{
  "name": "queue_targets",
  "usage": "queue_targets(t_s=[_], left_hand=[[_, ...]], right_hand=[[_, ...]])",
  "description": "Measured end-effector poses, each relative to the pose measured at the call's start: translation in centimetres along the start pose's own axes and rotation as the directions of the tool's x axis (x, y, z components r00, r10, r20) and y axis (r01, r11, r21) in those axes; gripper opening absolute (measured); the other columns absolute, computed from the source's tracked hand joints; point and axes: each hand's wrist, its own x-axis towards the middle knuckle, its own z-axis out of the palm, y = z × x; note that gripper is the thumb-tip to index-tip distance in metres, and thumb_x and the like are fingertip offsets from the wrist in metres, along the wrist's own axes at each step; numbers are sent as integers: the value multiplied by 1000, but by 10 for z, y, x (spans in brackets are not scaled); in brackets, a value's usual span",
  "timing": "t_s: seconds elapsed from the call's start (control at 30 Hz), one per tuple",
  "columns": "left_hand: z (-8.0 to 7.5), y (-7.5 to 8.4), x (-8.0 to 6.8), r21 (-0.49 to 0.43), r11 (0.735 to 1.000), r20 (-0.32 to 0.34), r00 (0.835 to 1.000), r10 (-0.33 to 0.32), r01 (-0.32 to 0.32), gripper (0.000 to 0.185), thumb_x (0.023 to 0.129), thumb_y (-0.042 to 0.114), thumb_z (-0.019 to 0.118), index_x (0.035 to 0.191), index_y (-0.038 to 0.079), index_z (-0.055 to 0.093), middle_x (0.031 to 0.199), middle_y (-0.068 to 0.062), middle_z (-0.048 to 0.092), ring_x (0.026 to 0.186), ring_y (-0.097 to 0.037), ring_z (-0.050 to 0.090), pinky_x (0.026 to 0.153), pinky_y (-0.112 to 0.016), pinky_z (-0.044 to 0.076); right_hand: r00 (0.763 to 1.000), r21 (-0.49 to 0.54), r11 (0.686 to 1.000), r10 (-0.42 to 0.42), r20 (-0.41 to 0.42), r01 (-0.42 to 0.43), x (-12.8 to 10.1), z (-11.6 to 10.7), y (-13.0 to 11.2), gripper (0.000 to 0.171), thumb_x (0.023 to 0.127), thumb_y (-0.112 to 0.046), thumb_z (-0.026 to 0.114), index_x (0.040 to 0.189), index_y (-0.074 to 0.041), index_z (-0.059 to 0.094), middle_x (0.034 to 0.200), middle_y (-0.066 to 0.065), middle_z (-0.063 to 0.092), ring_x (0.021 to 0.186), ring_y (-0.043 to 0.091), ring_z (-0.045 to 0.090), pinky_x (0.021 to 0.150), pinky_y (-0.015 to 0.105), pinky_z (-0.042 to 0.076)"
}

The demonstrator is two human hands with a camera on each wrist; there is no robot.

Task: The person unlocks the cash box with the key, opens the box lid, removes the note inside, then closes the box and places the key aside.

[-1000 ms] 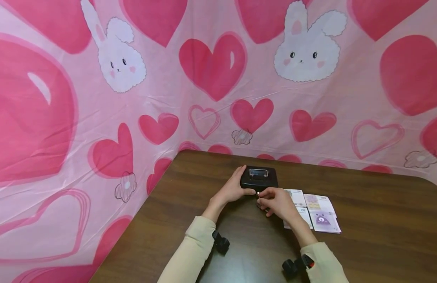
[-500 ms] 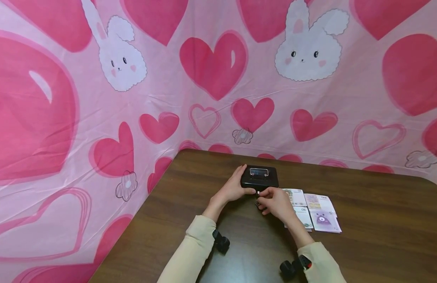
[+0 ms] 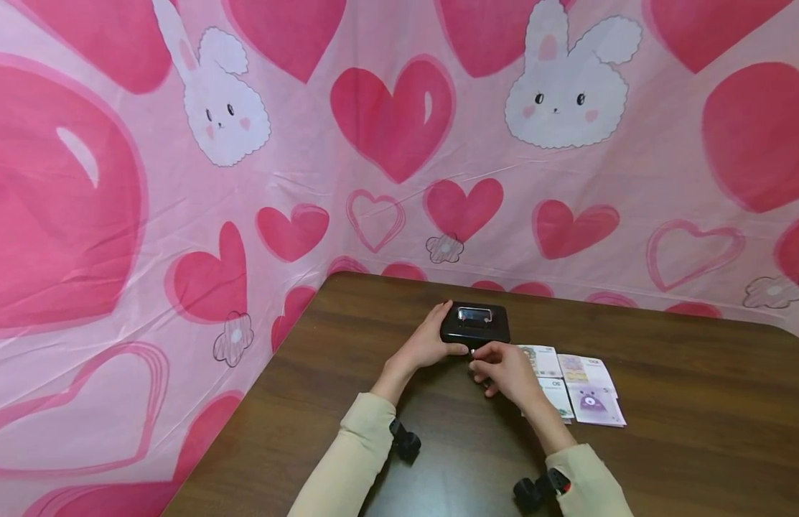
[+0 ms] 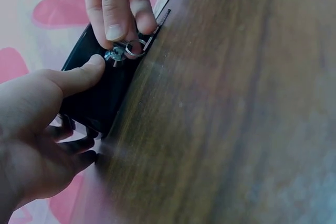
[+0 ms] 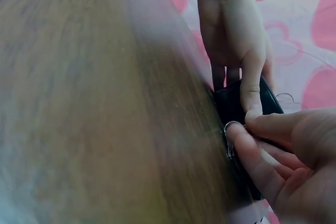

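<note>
A black cash box [image 3: 474, 333] with a metal handle [image 3: 474, 314] on its lid stands on the wooden table. My left hand [image 3: 428, 346] holds it by the left side, fingers round the far edge and thumb pressed on the front beside the lock [image 4: 115, 54]. At that front face my right hand [image 3: 510, 371] pinches a small key, mostly hidden by the fingertips. A metal key ring [image 5: 226, 129] hangs from it by the right fingers, and a thin dark piece, like a second key [image 4: 158, 29], dangles at the ring.
Several banknotes [image 3: 591, 403] lie in two rows to the right of the box, partly behind the right hand and wrist. The table [image 3: 709, 402] reaches back to a pink curtain [image 3: 386, 215] printed with hearts and rabbits.
The right hand's fingers have shifted very slightly at the key. Box, left hand and banknotes stay in place.
</note>
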Motion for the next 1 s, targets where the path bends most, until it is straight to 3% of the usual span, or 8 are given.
queue_targets(t_s=[0.23,0.43,0.73,0.93,1.0], left_hand=[[0,2,-1,13,1000,8,1000,-11,11,97,84,31,79,160,16,20,165,-11,21,149,-29,30,120,-51,29],[0,1,0,38,999,11,1000,-1,0,96,85,34,78,160,17,20,165,-11,21,148,-30,31,119,-51,30],[-4,1,-1,63,998,24,1000,-19,17,93,86,32,77,159,20,22,166,-9,20,150,-30,29,118,-53,30],[-3,2,-2,88,996,19,1000,-23,21,90,87,33,77,159,21,24,166,-9,20,149,-30,30,118,-54,31],[-3,3,-2,91,996,17,1000,-23,22,90,87,33,77,159,21,25,166,-10,21,149,-30,30,118,-53,31]], right_hand=[[997,102,994,22,79,-30,1,-6,5,29,92,-11,69,115,7,66,86,12,73,60,14,65,49,31,56],[997,114,993,-1,77,-8,1,-7,7,26,92,-9,69,112,6,66,82,10,69,58,13,60,49,31,56],[999,-98,994,-45,9,46,0,2,1,16,92,-10,70,106,-3,69,85,8,74,61,15,66,48,31,55],[994,-317,942,-110,7,106,-1,3,-5,12,92,-13,71,102,-6,72,74,3,69,55,12,59,46,27,51],[993,-339,934,-115,9,111,-1,3,-6,10,92,-13,71,100,-7,72,72,2,67,55,12,57,46,27,50]])
